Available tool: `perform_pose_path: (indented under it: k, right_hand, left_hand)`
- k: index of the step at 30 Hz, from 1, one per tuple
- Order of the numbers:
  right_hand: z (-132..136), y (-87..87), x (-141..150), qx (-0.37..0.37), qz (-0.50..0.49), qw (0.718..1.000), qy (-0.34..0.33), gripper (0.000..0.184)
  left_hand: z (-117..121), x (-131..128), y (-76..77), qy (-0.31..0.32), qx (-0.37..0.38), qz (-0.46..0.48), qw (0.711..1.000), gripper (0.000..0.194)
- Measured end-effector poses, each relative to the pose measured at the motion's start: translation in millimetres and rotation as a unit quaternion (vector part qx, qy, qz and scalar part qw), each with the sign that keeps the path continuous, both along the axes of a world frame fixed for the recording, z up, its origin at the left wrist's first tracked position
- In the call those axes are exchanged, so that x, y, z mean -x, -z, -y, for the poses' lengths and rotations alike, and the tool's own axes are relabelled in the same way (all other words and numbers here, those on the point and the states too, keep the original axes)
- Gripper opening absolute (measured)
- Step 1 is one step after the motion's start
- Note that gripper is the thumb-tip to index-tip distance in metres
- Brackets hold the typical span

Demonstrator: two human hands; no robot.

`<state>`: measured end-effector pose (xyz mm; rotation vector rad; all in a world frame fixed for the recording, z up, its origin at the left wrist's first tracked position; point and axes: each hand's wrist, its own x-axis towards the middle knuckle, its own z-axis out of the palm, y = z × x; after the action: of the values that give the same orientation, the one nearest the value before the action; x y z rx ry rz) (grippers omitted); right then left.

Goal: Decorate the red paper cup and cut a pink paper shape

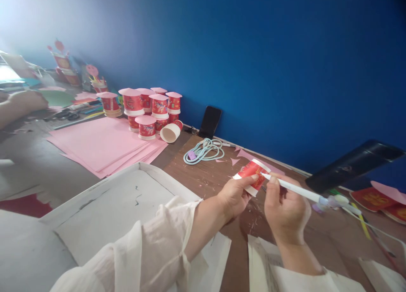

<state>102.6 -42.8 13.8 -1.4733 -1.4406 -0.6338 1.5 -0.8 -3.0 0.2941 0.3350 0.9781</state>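
Observation:
My left hand (235, 195) is closed round a red paper cup (252, 173) with a white rim, held on its side above the brown table. My right hand (285, 207) grips a white pen-like tool (296, 190). Its tip touches the cup's rim at the right. Both my arms wear loose white sleeves. Small paper scraps lie on the table under the hands.
A stack of pink paper sheets (101, 144) lies at the left, with several red cups topped by pink lids (149, 108) behind it. A coiled cable (203, 151), a black phone (209, 121), a white tray (120, 207) and a black object (352, 165) are nearby. Another person's arm (19, 106) is at far left.

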Motion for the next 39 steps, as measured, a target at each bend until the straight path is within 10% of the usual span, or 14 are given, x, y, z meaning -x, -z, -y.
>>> perform_pose_path:
  k: [17,39]
  right_hand:
    - [1.1,6.3,1.6,-0.024,-0.123,0.992,-0.036,0.032]
    - [-0.6,6.0,8.2,-0.026,-0.012,0.996,-0.087,0.018]
  left_hand:
    - [3.9,0.1,-3.2,-0.033,-0.051,-0.018,0.998,0.032]
    - [2.7,-4.5,-0.7,-0.054,-0.053,-0.033,0.997,0.035]
